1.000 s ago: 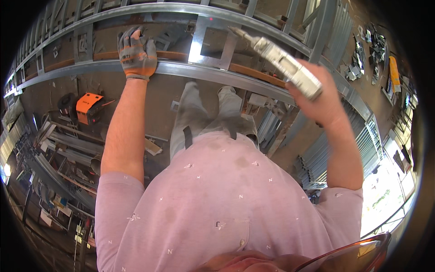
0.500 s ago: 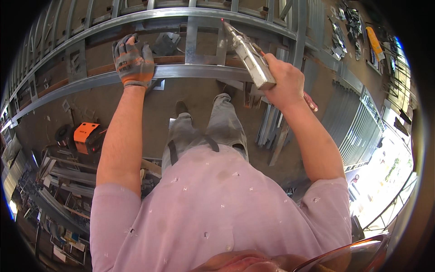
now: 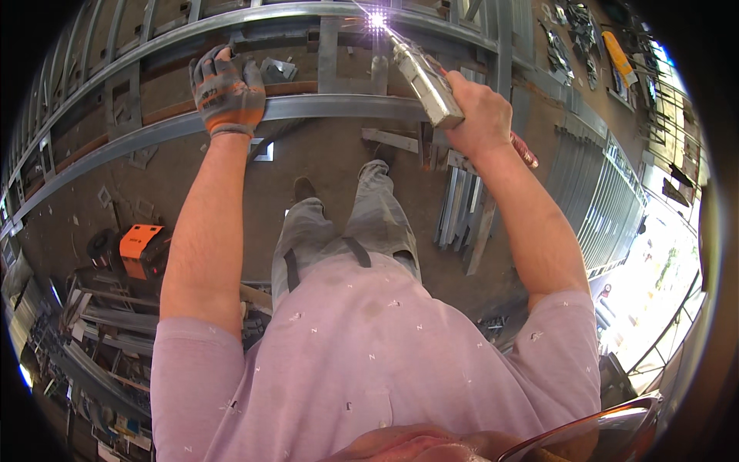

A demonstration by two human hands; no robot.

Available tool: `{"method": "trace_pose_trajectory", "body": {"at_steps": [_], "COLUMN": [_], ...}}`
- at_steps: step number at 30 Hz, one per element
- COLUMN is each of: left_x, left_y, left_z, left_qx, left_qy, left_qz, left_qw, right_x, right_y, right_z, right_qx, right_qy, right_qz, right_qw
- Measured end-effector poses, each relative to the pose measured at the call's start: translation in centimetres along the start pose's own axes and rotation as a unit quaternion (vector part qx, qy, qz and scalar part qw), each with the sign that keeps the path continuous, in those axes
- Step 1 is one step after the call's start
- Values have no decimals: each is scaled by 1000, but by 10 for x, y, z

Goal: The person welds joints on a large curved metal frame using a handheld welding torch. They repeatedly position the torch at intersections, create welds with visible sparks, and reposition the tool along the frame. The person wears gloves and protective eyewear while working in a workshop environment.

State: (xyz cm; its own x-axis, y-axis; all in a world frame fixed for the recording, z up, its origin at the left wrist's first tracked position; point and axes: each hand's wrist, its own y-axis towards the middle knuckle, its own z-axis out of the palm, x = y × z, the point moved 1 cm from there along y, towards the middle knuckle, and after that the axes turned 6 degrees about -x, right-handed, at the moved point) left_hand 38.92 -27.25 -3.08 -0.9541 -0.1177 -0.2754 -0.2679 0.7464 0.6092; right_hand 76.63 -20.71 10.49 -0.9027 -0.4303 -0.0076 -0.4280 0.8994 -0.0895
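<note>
My right hand (image 3: pixel 481 112), bare, is closed around the handle of a silver, box-bodied welding gun (image 3: pixel 427 85). Its nozzle points away from me, and a bright violet-white spark (image 3: pixel 377 21) with fine sparks burns at the tip. The spark is on the far rail (image 3: pixel 285 11) of a galvanized steel frame, where a short upright crosspiece (image 3: pixel 379 69) meets it. My left hand (image 3: pixel 229 96) wears a grey and orange work glove with a fingertip bare. It lies on the near rail (image 3: pixel 331 106), fingers stretched out and apart.
An orange and black machine (image 3: pixel 141 250) stands on the floor at left, above piled metal lengths (image 3: pixel 127 319). Steel tubes (image 3: pixel 460 204) lean below the frame at right. Farther right are stacked metal bars (image 3: pixel 581 181) and a yellow object (image 3: pixel 620 58). My legs stand close to the frame.
A small red dot at the gun's tip has given way to a bright spark. The view has shifted slightly; both hands keep nearly the same places on the frame and gun.
</note>
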Motion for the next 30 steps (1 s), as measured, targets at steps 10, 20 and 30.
{"method": "trace_pose_trajectory", "body": {"at_steps": [10, 20, 30], "left_x": [-1, -2, -2], "left_y": [-1, 1, 0], "left_z": [1, 2, 2], "left_qx": [24, 4, 13], "left_qy": [-4, -9, -2], "left_qz": [-22, -10, -12], "left_qw": [999, 1000, 1000], "right_x": [4, 4, 4], "right_y": [-2, -3, -5], "right_z": [0, 1, 1], "right_qx": [-8, -8, -2], "right_qy": [-22, -32, -39], "right_qz": [4, 16, 35], "right_qw": [1000, 999, 999]}}
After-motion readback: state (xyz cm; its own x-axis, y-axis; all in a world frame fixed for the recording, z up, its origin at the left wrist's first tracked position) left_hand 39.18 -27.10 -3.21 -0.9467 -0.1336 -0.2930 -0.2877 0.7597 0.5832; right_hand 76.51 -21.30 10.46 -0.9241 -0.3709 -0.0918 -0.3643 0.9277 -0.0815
